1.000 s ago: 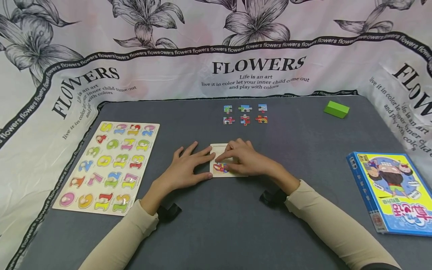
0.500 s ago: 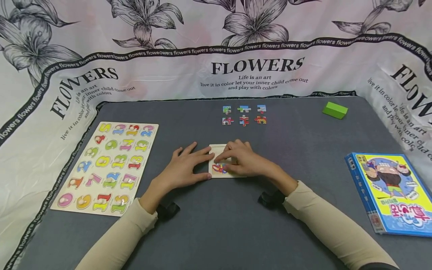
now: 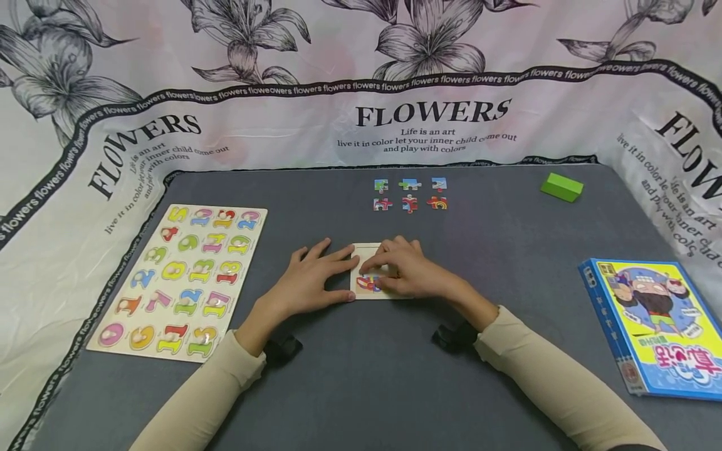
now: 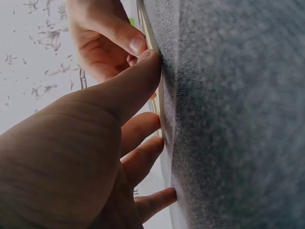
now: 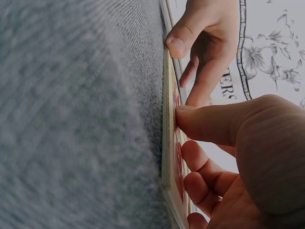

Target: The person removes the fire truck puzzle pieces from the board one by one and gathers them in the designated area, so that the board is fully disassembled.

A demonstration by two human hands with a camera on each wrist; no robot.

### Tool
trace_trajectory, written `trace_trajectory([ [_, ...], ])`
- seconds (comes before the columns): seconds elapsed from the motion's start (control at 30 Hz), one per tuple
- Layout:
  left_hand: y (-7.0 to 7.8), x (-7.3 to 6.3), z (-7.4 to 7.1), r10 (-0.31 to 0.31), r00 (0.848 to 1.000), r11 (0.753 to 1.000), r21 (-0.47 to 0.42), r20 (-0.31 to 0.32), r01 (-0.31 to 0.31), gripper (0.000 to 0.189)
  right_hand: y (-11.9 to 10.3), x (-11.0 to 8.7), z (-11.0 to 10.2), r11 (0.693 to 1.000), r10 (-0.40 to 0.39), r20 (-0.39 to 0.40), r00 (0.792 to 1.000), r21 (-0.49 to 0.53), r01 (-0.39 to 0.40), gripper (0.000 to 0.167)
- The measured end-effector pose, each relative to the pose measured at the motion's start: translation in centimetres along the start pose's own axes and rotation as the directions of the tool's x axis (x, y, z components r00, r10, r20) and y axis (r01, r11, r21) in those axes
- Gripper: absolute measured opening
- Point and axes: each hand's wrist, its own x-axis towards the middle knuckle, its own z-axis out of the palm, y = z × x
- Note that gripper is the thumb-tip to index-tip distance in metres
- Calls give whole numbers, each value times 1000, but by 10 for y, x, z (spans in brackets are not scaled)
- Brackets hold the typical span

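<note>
A small pale wooden puzzle tray (image 3: 366, 250) lies flat on the grey table, with colourful jigsaw pieces (image 3: 368, 284) showing in its lower left part. My left hand (image 3: 304, 282) is spread at the tray's left side, thumb and fingertips against the edge. Over the tray, my right hand (image 3: 414, 269) reaches in from the right and covers much of it. In the right wrist view, the right thumb (image 5: 205, 121) and bent fingers rest apart on the red printed surface. Behind the tray lie several loose jigsaw pieces (image 3: 410, 185) in two rows.
A board of coloured numbers (image 3: 115, 349) lies at the left. At the right is a blue and yellow box (image 3: 665, 326), with a green block (image 3: 562, 187) farther back. A white flower-printed sheet (image 3: 282, 131) rises behind the table.
</note>
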Motion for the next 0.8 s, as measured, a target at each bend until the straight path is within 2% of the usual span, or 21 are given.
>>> trace_trajectory([
  [0.2, -2, -1, 2, -9, 1000, 1000, -20, -6, 9, 71, 1, 0, 2, 1000, 6, -1, 1000, 14, -6, 28],
  [0.57, -5, 0, 1, 9, 1000, 1000, -27, 2, -9, 72, 1, 0, 2, 998, 21, -24, 999, 59, -20, 30],
  [0.8, -6, -1, 1, 3, 1000, 1000, -27, 16, -3, 72, 1, 0, 2, 996, 4, -34, 999, 85, -1, 29],
])
